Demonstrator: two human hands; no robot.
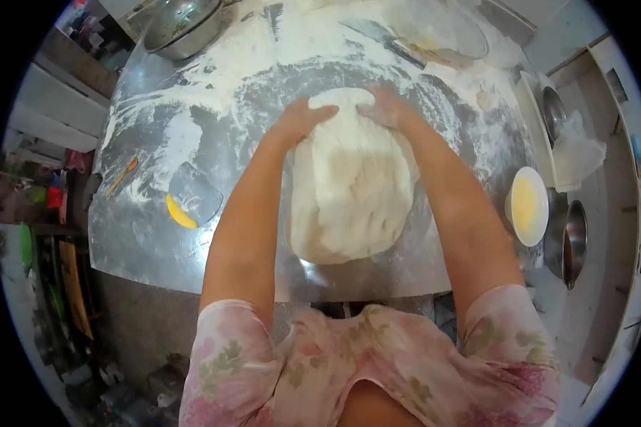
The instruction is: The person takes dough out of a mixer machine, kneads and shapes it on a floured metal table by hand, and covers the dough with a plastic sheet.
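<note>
A large, pale mass of dough [356, 185] lies on the floured metal table [249, 249], close to its front edge. My left hand [306, 117] grips the far left corner of the dough, its thumb lying on top. At the far right corner my right hand [387, 110] grips the dough in the same way, thumb on top and the other fingers over the far side. The far end of the dough between both hands is narrower and dusted white. Some fingertips are hidden behind the dough.
A scraper with a yellow handle [181, 212] and a small wooden stick [122, 176] lie at left. A metal bowl [185, 32] stands far left. A white bowl with yellow contents [527, 206] is at right. Beyond the dough lies a dark-handled tool [404, 53], beside a round, floured sieve-like object [449, 28].
</note>
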